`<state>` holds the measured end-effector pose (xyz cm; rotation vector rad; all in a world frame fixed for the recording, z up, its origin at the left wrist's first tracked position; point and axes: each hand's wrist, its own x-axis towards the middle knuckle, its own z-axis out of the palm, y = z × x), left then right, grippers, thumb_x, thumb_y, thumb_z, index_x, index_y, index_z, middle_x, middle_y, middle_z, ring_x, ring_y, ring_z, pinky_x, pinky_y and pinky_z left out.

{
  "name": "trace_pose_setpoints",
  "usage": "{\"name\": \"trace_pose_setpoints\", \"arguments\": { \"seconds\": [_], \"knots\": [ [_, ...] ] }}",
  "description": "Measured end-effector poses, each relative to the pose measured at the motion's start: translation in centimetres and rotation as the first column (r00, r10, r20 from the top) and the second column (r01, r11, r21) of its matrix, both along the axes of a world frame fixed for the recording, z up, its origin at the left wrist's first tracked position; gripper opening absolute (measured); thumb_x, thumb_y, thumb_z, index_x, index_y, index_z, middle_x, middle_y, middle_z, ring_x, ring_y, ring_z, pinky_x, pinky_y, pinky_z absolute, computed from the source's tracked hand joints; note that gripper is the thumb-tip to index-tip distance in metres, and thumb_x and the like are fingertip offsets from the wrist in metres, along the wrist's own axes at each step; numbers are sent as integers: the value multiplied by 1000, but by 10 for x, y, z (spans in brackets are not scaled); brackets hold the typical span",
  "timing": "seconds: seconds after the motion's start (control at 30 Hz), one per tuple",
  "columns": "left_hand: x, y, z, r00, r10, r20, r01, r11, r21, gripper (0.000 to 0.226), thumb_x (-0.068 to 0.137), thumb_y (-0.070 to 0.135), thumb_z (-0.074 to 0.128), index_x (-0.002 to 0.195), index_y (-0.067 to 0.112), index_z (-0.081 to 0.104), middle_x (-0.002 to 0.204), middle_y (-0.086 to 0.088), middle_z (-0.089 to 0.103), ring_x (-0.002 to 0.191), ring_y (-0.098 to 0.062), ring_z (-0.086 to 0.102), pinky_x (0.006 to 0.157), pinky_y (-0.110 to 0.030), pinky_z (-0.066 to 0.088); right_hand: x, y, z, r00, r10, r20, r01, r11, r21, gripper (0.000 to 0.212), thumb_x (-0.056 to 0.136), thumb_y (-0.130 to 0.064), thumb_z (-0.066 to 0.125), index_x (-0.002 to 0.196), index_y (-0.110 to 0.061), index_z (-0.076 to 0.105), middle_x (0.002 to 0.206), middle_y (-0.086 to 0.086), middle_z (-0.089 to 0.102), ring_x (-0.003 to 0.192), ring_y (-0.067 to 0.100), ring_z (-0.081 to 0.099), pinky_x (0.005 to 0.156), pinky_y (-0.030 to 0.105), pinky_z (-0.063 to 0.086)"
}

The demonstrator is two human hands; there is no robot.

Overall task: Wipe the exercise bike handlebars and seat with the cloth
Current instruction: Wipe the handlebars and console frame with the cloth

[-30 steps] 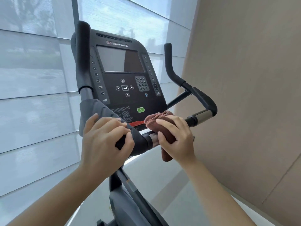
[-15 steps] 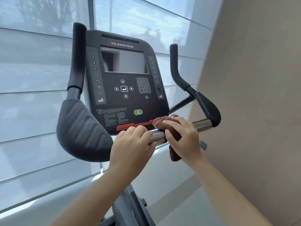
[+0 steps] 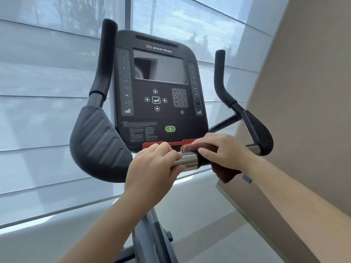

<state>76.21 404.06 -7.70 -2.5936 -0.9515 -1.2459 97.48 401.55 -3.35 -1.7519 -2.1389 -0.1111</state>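
Cloth [image 3: 226, 173] clamped on handlebars [image 3: 188, 161] by right hand [image 3: 224, 150]; left hand [image 3: 152, 168] grips them below STAR TRAC console [image 3: 161, 118].

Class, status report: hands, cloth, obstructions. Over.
Left hand grips bar. Right hand grips cloth round bar. Nothing in the way.

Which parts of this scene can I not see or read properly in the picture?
The seat: outside the frame of the head view.
The cloth: mostly covered by the right hand; only its hanging end shows.
The handlebar under the left hand: hidden by the curled fingers.
The small print on the console: too small to read.
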Motion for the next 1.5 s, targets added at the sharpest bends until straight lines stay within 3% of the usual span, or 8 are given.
{"name": "trace_pose_setpoints", "arguments": {
  "seconds": [0.2, 0.33, 0.5, 0.7, 0.9, 1.07, 1.23, 1.5],
  "knots": [
    [0, 1, -1, 1000, -5, -2, 6, 1000, 11, 20, 71, 31, 76, 85, 18, 70, 73, 2, 63, 63, -22, 57, 52, -30, 44, -3, 17, 13, 1000, -11, 3, 12, 982, -188, 23, 87, -29, 50, 94, -43, 67, 96, -18, 67, 91, 5, 58, 88, 35, 47],
    [0, 2, -1, 1000, -6, -3, 6, 999, 33, 20, 71, 29, 76, 85, 17, 70, 72, 0, 62, 63, -23, 56, 52, -30, 42, -13, 7, -16, 991, 56, -123, -33, 983, 181, 26, 83, -34, 48, 101, -42, 65, 93, -10, 68, 86, 8, 60, 77, 30, 50],
    [1, 2, -2, 1000, -19, 19, 19, 999, 32, 20, 70, 26, 77, 87, 16, 71, 72, 0, 62, 63, -24, 56, 54, -30, 41, -9, 7, -68, 989, -119, -88, 141, 580, 802, 27, 80, -23, 53, 96, -10, 71, 89, 12, 70, 80, 28, 64, 72, 39, 53],
    [1, 4, -5, 1000, 0, 10, -1, 996, 86, 17, 75, 30, 69, 86, 17, 71, 72, 2, 62, 62, -23, 56, 54, -28, 40, -61, 40, -113, 891, 24, -453, 435, 238, 868, 27, 85, -28, 46, 103, -16, 63, 107, 8, 59, 100, 27, 54, 90, 43, 46],
    [3, 4, -5, 1000, 10, -7, -9, 993, 117, 19, 75, 30, 64, 85, 16, 71, 73, 1, 64, 62, -24, 57, 52, -28, 40, -15, 38, -111, 983, -80, -164, 178, 229, 957, 31, 85, -36, 42, 104, -18, 58, 107, 9, 56, 94, 31, 56, 85, 39, 46],
    [3, 4, -5, 1000, 12, -19, -10, 993, 116, 21, 79, 33, 59, 86, 17, 70, 75, 1, 65, 64, -24, 59, 52, -29, 43, -53, 43, -113, 902, -14, -432, 424, 222, 878, 26, 85, -30, 46, 103, -17, 61, 107, 9, 57, 94, 39, 58, 84, 51, 47],
    [3, 2, -4, 1000, 4, -2, -4, 995, 95, 18, 75, 31, 65, 85, 17, 71, 75, 2, 65, 63, -24, 59, 51, -30, 45, 6, 18, -102, 988, -153, -26, 86, 401, 912, 26, 87, -30, 51, 108, -18, 60, 101, 16, 66, 93, 34, 58, 83, 40, 46],
    [4, -3, 4, 999, 34, 31, -33, 999, -41, 15, 68, 23, 78, 81, 18, 72, 71, 3, 64, 64, -24, 57, 51, -27, 39, 68, -9, -80, 875, -266, -405, 484, 469, 739, 27, 85, -18, 52, 102, -4, 68, 105, 20, 63, 98, 36, 56, 89, 45, 48]
  ]
}}
